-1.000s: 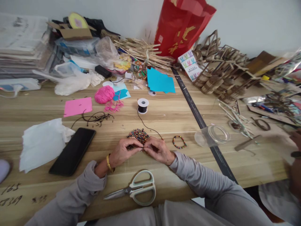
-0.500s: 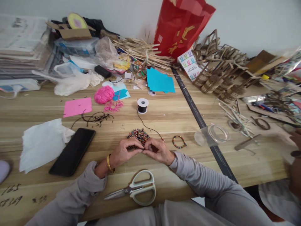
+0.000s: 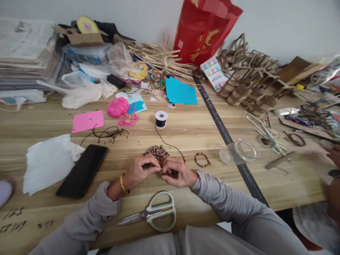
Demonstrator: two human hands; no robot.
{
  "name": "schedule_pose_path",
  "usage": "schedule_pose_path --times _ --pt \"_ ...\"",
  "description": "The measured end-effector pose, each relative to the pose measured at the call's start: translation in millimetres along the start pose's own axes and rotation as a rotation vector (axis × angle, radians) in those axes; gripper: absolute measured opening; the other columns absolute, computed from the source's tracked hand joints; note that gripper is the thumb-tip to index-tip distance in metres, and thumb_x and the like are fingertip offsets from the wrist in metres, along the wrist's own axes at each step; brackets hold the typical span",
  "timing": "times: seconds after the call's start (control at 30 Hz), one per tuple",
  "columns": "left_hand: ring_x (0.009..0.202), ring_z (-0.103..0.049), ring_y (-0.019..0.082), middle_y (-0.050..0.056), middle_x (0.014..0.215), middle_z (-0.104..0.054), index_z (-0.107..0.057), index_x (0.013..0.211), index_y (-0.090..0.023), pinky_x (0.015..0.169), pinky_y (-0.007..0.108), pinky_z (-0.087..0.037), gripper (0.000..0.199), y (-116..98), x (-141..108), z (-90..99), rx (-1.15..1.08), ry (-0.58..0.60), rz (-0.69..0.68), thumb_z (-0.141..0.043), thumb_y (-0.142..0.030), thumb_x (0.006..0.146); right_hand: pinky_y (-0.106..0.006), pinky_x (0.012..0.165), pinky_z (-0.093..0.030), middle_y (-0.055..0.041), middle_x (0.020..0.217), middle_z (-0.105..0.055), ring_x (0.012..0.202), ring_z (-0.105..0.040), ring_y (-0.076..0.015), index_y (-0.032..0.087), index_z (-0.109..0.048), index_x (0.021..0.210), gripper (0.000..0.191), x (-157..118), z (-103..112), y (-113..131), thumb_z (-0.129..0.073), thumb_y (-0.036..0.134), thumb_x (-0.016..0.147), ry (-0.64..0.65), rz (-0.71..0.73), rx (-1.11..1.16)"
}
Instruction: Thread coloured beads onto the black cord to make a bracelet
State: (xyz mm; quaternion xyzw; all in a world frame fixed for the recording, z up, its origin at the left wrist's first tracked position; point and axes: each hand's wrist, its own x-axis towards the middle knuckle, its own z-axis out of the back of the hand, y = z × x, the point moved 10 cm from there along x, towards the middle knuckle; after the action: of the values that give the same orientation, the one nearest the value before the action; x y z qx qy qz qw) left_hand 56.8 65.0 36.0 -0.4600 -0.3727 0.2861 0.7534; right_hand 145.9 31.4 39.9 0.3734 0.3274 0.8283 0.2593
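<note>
My left hand (image 3: 140, 170) is closed in a pinch, its fingertips meeting those of my right hand over a tiny dark item too small to make out. My right hand (image 3: 179, 172) has its fingers pressed together on the black cord (image 3: 170, 144), which runs from a white spool (image 3: 161, 119) and carries a few beads (image 3: 184, 159) where it passes under this hand. Just beyond the fingertips lies a heap of multicoloured beads (image 3: 157, 152), partly hidden by my left hand. A finished-looking bead bracelet (image 3: 202, 160) rests to the right. Scissors (image 3: 154, 211) lie nearer my body.
A black phone (image 3: 82, 171) and white tissue (image 3: 49, 164) lie left. Cord scraps (image 3: 108, 132), a pink yarn ball (image 3: 117, 107) and blue paper (image 3: 181, 91) sit farther back. At right are a clear plastic cup (image 3: 239, 153), woven baskets (image 3: 237, 92) and another person's hand (image 3: 334, 154).
The fingers of my right hand have shifted and curled slightly at the meeting point of both hands. My left fingertips have moved a little. The objects on the table lie as before.
</note>
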Motion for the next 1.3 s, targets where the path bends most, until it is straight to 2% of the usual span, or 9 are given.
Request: schedule_pose_path --times 0.17,0.27,0.47,0.8,1.1,1.3 --pt "0.07 -0.064 0.015 0.007 0.073 -0.07 -0.069 0.075 -0.013 0.069 0.026 -0.05 0.015 0.6 -0.8 -0.3 -0.005 0.006 -0.009 -0.068 -0.026 0.082 -0.024 0.057 -0.039 -0.0032 0.072 -0.05 0.064 -0.045 -0.0122 0.018 -0.044 0.068 0.025 0.0 5.5 0.0 -0.058 0.029 0.086 -0.044 -0.009 0.051" --pt "0.07 -0.065 0.015 0.007 0.073 -0.07 -0.069 0.075 -0.012 0.069 0.027 -0.05 0.016 0.3 -0.5 -0.8 -0.015 0.011 -0.012 -0.067 -0.027 0.082 -0.023 0.058 -0.041 -0.0044 0.076 -0.055 0.063 -0.047 -0.0111 0.017 -0.051 0.076 0.019 -0.3 7.6 -4.0 -0.061 0.03 0.086 -0.089 -0.028 0.063" --pt "0.071 -0.064 0.015 0.007 0.075 -0.07 -0.069 0.075 -0.013 0.07 0.028 -0.051 0.015 1.2 -0.6 -0.8 -0.019 0.001 0.003 -0.067 -0.026 0.082 -0.023 0.062 -0.045 -0.0065 0.079 -0.062 0.068 -0.055 -0.0124 0.015 -0.057 0.091 0.013 -1.4 5.6 -11.9 -0.052 0.026 0.093 -0.094 -0.085 0.018" --pt "0.07 -0.065 0.016 0.008 0.073 -0.07 -0.07 0.074 -0.012 0.069 0.027 -0.051 0.013 -2.5 1.5 -0.3 0.014 0.004 -0.007 -0.068 -0.024 0.081 -0.023 0.059 -0.044 -0.0063 0.078 -0.061 0.065 -0.053 -0.0125 0.015 -0.057 0.089 0.011 1.2 5.5 -9.3 -0.053 0.025 0.091 -0.077 -0.072 -0.01" --pt "0.071 -0.065 0.016 0.007 0.074 -0.071 -0.07 0.074 -0.013 0.069 0.027 -0.051 0.014 -0.2 0.7 2.0 -0.007 -0.019 -0.005 -0.068 -0.025 0.08 -0.025 0.064 -0.045 -0.0076 0.081 -0.061 0.073 -0.054 -0.014 0.015 -0.057 0.089 0.012 1.9 6.5 -8.4 -0.049 0.024 0.093 -0.066 -0.072 0.016" --pt "0.071 -0.065 0.016 0.008 0.073 -0.07 -0.07 0.074 -0.013 0.069 0.028 -0.051 0.016 1.1 0.9 1.1 0.013 -0.011 0.01 -0.068 -0.027 0.081 -0.022 0.057 -0.043 -0.0054 0.079 -0.059 0.063 -0.051 -0.0111 0.015 -0.056 0.092 0.012 1.3 7.6 -10.0 -0.052 0.027 0.092 -0.091 -0.1 0.032"
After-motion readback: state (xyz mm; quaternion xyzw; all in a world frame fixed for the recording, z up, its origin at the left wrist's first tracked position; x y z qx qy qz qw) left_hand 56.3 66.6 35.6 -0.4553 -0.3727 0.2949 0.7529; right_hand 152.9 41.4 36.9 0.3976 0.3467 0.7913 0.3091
